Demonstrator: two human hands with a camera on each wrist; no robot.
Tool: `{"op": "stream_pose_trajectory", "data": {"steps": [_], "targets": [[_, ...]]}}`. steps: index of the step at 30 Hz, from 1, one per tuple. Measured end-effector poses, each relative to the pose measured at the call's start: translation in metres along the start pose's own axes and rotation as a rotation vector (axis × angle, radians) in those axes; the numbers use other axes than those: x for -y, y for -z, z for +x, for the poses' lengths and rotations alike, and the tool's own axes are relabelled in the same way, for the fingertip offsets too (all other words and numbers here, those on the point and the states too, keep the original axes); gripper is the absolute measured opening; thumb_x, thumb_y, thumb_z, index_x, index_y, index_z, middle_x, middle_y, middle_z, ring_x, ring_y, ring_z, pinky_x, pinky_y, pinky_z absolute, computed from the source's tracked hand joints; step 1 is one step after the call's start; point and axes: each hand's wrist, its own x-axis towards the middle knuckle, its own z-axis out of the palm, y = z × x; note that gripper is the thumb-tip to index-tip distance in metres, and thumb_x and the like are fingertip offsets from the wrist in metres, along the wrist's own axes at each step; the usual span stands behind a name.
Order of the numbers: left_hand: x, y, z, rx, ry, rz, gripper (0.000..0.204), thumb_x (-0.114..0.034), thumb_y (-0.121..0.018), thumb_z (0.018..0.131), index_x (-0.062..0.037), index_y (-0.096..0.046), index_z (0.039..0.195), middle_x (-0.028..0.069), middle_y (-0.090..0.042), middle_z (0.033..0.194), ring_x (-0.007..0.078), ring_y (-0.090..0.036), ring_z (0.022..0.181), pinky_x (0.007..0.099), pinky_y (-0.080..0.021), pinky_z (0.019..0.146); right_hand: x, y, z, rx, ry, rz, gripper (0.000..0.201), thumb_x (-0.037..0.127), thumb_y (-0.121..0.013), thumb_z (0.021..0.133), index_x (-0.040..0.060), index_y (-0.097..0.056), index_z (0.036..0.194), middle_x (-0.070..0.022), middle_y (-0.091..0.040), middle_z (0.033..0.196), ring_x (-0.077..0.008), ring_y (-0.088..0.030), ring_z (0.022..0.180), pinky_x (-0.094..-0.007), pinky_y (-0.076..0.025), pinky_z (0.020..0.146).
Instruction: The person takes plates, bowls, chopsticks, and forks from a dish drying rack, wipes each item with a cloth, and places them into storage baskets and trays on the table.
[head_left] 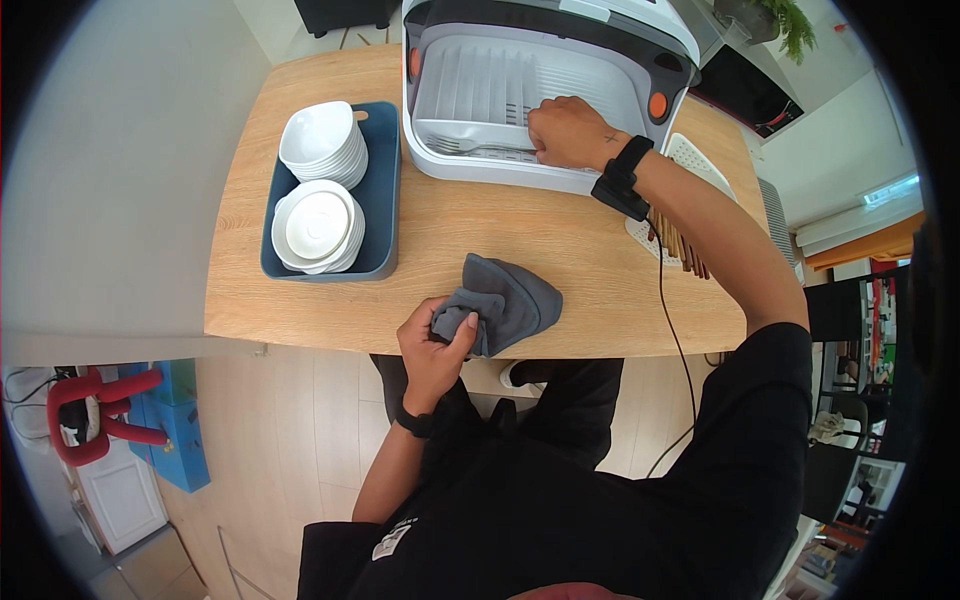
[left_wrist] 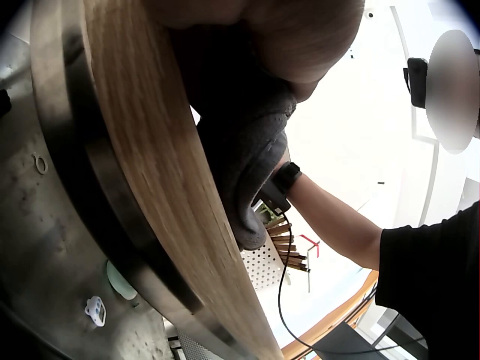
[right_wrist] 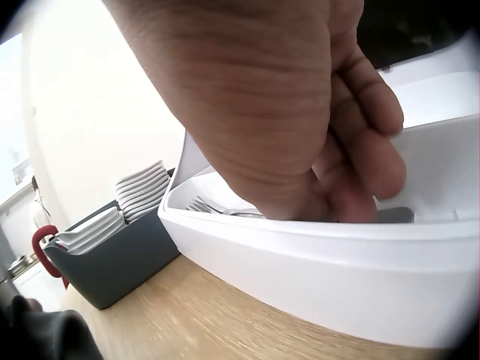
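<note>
My left hand (head_left: 430, 352) grips a bunched dark grey cloth (head_left: 515, 305) over the table's front edge, thumb on top. In the left wrist view the folded cloth (left_wrist: 259, 161) hangs beneath the fingers. My right hand (head_left: 572, 135) reaches into the front compartment of a white dish storage box (head_left: 480, 172) with its lid raised. Its curled fingers are at the handle end of a metal fork (head_left: 455, 147), which lies along that compartment with its tines to the left. The right wrist view shows fork tines (right_wrist: 201, 205) left of the hand, the handle hidden behind it.
A blue-grey bin (head_left: 388, 225) at left holds stacked white bowls (head_left: 318, 140) and lidded white dishes (head_left: 315, 225). Under my right forearm, wooden chopsticks (head_left: 680, 248) lie on a white perforated holder (head_left: 705, 165). A black cable (head_left: 672, 320) runs from the right wrist past the table edge.
</note>
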Motion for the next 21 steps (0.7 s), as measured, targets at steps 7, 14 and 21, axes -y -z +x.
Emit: {"op": "stream_pose_trajectory", "data": {"steps": [7, 14, 21], "targets": [[-0.001, 0.000, 0.001, 0.008, -0.017, 0.012, 0.022, -0.007, -0.074, 0.083, 0.0048, -0.066, 0.100, 0.0065, -0.069, 0.085, 0.0096, -0.061, 0.078, 0.0246, -0.050, 0.072, -0.006, -0.009, 0.005, -0.028, 0.021, 0.008, 0.012, 0.012, -0.077, 0.067, 0.0068, -0.069, 0.074, -0.0154, -0.068, 0.084, -0.0327, -0.064, 0.085, -0.0402, -0.051, 0.077], [0.001, 0.000, 0.000, 0.007, 0.004, -0.020, 0.023, -0.008, -0.074, 0.083, 0.0050, -0.066, 0.101, 0.0066, -0.069, 0.086, 0.0094, -0.061, 0.077, 0.0245, -0.050, 0.072, -0.008, -0.007, 0.007, -0.015, 0.026, 0.029, 0.013, 0.012, -0.078, 0.065, 0.0061, -0.069, 0.073, -0.0149, -0.068, 0.082, -0.0331, -0.065, 0.085, -0.0405, -0.051, 0.075], [-0.003, 0.001, 0.001, 0.016, 0.017, 0.009, 0.024, -0.009, -0.074, 0.083, 0.0047, -0.066, 0.101, 0.0060, -0.069, 0.086, 0.0091, -0.061, 0.078, 0.0243, -0.050, 0.072, -0.012, -0.006, 0.011, -0.007, 0.042, 0.030, 0.014, 0.011, -0.078, 0.063, 0.0057, -0.067, 0.070, -0.0124, -0.068, 0.079, -0.0315, -0.065, 0.082, -0.0403, -0.051, 0.073]]}}
